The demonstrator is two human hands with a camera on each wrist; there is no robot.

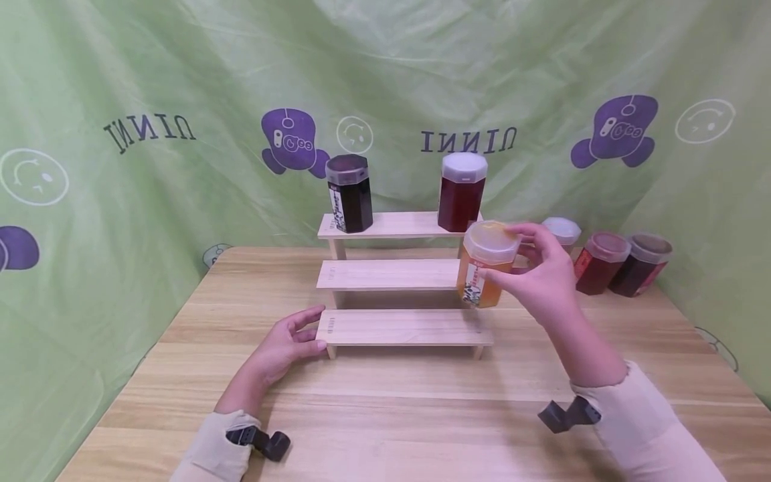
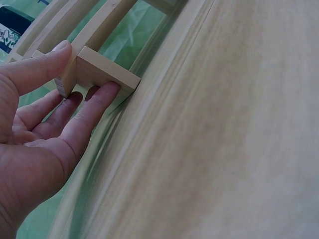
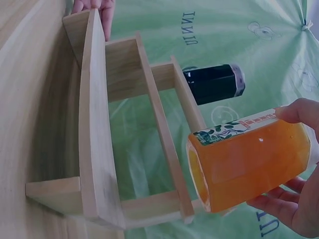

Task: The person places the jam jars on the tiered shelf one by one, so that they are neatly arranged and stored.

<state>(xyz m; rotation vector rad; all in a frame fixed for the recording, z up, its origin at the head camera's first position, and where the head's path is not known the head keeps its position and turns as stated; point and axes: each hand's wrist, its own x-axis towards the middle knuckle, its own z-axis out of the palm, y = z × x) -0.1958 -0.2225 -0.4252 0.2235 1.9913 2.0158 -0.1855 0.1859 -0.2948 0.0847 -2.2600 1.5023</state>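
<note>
"What do we have around the wooden table (image 1: 391,418)?"

"We see green cloth (image 1: 409,73) hanging creased behind it and along both sides, gathered at one spot in the right wrist view."

"And printed on it?"

"We count two whole purple figures (image 1: 623,127), and another (image 1: 21,249) cut by the left edge. Between them we find dark lettering (image 1: 468,139), plus white outlined smiling faces (image 1: 354,134)."

"And the table itself?"

"Pale brown, we'd say, its grain running crosswise."
</note>
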